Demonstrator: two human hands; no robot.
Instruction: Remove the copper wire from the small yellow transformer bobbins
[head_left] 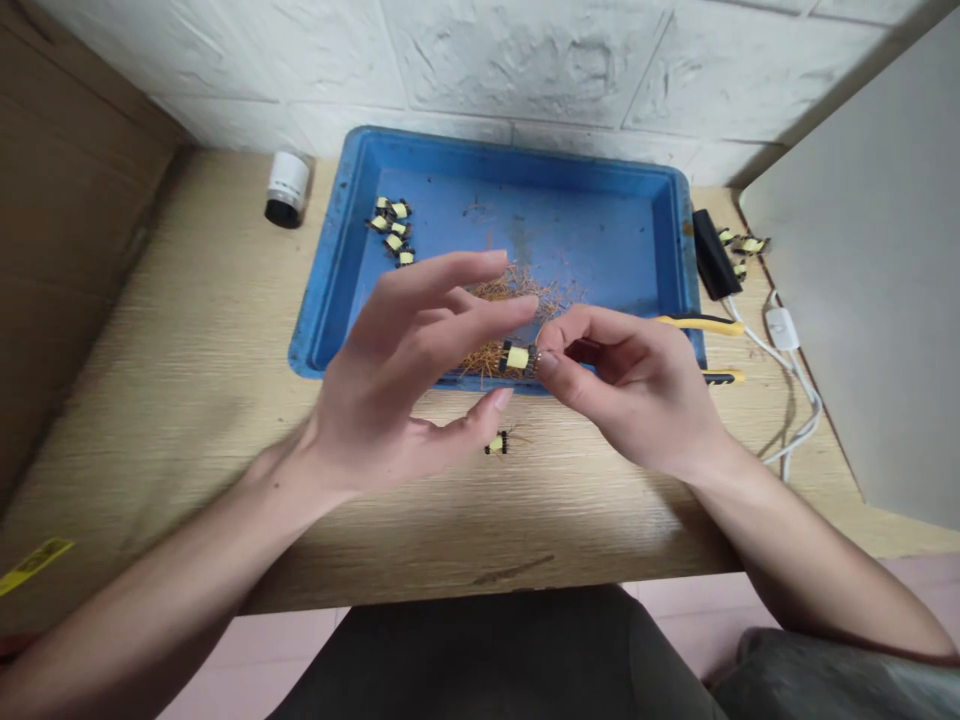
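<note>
Pinched between the thumb and fingertips of my right hand (630,385) is a small transformer coil (517,357), black at the ends with a yellow-wrapped middle. My left hand (420,360) is open just left of it, thumb and fingers spread around but apart from the coil. Below, on the wooden table (600,520), lies a second coil (496,443) with thin wires sticking out. Behind both hands is a blue tray (495,150), holding a heap of clipped copper-coloured wire ends (555,290), partly hidden by my left hand.
Several finished-looking coils (396,240) sit in the tray's left side. Yellow-and-black handled pliers (701,323) lean over its right edge. Farther right are a black device (715,255), a white cable with a switch (782,328) and more coils (750,245). A white-capped bottle (288,188) stands at left.
</note>
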